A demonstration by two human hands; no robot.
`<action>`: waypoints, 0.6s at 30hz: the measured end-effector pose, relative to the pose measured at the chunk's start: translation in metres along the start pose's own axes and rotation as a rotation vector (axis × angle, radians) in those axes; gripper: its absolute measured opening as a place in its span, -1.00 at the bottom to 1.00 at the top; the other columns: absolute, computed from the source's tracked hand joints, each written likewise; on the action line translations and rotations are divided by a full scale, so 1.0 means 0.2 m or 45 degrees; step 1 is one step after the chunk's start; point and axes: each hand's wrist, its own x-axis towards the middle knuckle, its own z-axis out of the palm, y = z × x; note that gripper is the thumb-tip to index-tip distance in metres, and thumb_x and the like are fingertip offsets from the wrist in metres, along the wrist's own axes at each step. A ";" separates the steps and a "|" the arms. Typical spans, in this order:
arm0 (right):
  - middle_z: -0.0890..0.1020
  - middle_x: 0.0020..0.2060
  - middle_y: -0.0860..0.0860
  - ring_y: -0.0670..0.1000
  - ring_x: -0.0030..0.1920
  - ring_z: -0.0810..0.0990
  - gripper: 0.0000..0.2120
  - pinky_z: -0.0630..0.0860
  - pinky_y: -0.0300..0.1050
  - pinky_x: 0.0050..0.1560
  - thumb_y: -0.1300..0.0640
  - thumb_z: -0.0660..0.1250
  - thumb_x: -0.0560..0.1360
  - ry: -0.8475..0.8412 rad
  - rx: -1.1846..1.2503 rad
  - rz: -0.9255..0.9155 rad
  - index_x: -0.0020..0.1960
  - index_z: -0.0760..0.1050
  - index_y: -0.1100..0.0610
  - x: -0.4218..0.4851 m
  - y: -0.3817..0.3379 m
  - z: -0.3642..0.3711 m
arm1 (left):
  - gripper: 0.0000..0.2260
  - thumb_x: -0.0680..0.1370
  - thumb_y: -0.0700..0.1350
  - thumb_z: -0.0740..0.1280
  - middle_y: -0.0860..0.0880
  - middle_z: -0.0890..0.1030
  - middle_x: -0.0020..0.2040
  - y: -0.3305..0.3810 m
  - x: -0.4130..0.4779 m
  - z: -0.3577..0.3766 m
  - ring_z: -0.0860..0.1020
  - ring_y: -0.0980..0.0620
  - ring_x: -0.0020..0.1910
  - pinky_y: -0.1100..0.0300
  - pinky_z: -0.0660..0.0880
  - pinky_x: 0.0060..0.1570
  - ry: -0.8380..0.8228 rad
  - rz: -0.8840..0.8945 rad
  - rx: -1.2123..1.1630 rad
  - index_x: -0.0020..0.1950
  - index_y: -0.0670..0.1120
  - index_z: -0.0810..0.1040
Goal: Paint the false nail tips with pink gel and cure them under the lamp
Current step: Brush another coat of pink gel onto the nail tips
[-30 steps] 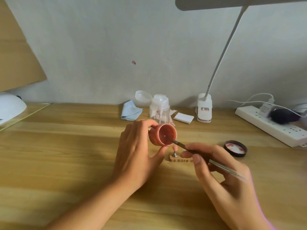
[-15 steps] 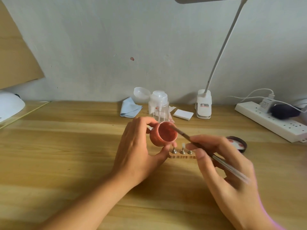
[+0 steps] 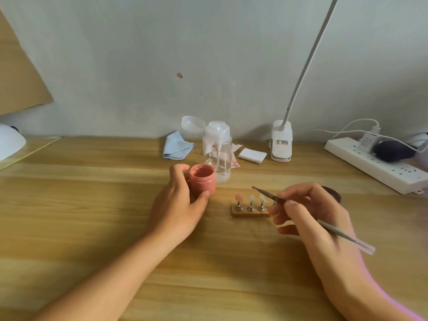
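Observation:
My left hand [image 3: 179,206] grips the open pink gel jar [image 3: 202,181], which stands upright on the wooden table [image 3: 92,205]. My right hand [image 3: 310,218] holds a thin brush [image 3: 301,214] like a pen, its tip raised just above the nail tips. A small wooden holder [image 3: 249,212] sits between my hands and carries nail tips on metal stands. The leftmost nail tip [image 3: 238,197] is pink; two clear nail tips [image 3: 256,198] stand beside it. My right fingers hide the holder's right end.
A clear pump bottle [image 3: 218,154] stands behind the jar, with a blue cloth [image 3: 176,147] and white pads [image 3: 252,155] nearby. A clip desk lamp [image 3: 281,144] stands at the back. A power strip [image 3: 379,167] lies far right. A white curing lamp [image 3: 9,142] sits at the left edge. The jar's dark lid [image 3: 333,193] peeks out behind my right hand.
My left hand has lowered the tilted jar and set it upright on the table to the left. The brush has left the jar and moved right, above the nail tips.

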 end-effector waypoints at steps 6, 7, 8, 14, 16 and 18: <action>0.64 -0.35 0.11 0.03 -0.33 0.52 -0.82 0.48 0.06 -0.17 0.39 0.22 0.52 0.076 0.107 0.093 -0.13 0.54 0.20 0.02 0.03 -0.02 | -0.55 0.38 -0.05 0.46 0.02 0.44 0.09 0.06 -0.05 -0.04 0.44 -0.04 0.09 0.16 0.35 0.01 0.223 0.263 0.094 0.17 -0.11 0.36; 0.64 -0.35 0.11 0.02 -0.33 0.52 -0.82 0.48 0.04 -0.18 0.37 0.22 0.51 0.065 0.101 0.099 -0.14 0.55 0.19 0.02 0.03 -0.02 | -0.62 0.36 -0.03 0.43 0.06 0.45 0.00 0.09 -0.08 -0.05 0.44 0.02 0.00 0.19 0.37 -0.05 0.254 0.341 0.068 0.08 -0.08 0.38; 0.63 -0.36 0.11 0.01 -0.33 0.52 -0.80 0.48 0.01 -0.19 0.37 0.22 0.51 0.047 0.085 0.101 -0.16 0.55 0.16 0.02 0.03 -0.02 | -0.69 0.35 0.02 0.39 0.12 0.46 -0.08 0.12 -0.10 -0.06 0.44 0.10 -0.08 0.24 0.37 -0.13 0.200 0.376 0.054 0.00 -0.02 0.37; 0.63 -0.37 0.09 -0.08 -0.35 0.54 -0.75 0.53 -0.09 -0.25 0.37 0.25 0.52 0.028 0.045 0.090 -0.21 0.56 0.10 0.02 0.04 -0.01 | -0.71 0.38 0.27 0.33 0.21 0.48 -0.16 0.12 -0.14 -0.03 0.46 0.26 -0.16 0.26 0.35 -0.23 -0.207 0.292 0.127 -0.04 0.15 0.40; 0.63 -0.37 0.08 -0.08 -0.34 0.55 -0.84 0.53 -0.07 -0.23 0.29 0.31 0.49 0.024 0.065 0.085 -0.21 0.56 0.10 0.02 0.03 -0.01 | -0.67 0.40 0.34 0.31 0.24 0.47 -0.12 0.11 -0.12 -0.02 0.44 0.32 -0.17 0.27 0.34 -0.22 -0.253 0.305 0.148 0.03 0.19 0.46; 0.63 -0.36 0.08 -0.05 -0.33 0.55 -0.90 0.52 -0.07 -0.24 0.25 0.31 0.46 0.023 0.079 0.071 -0.20 0.55 0.12 0.02 0.02 -0.01 | -0.69 0.42 0.34 0.31 0.28 0.47 -0.10 0.10 -0.11 -0.01 0.43 0.38 -0.20 0.31 0.30 -0.26 -0.286 0.312 0.149 0.07 0.25 0.50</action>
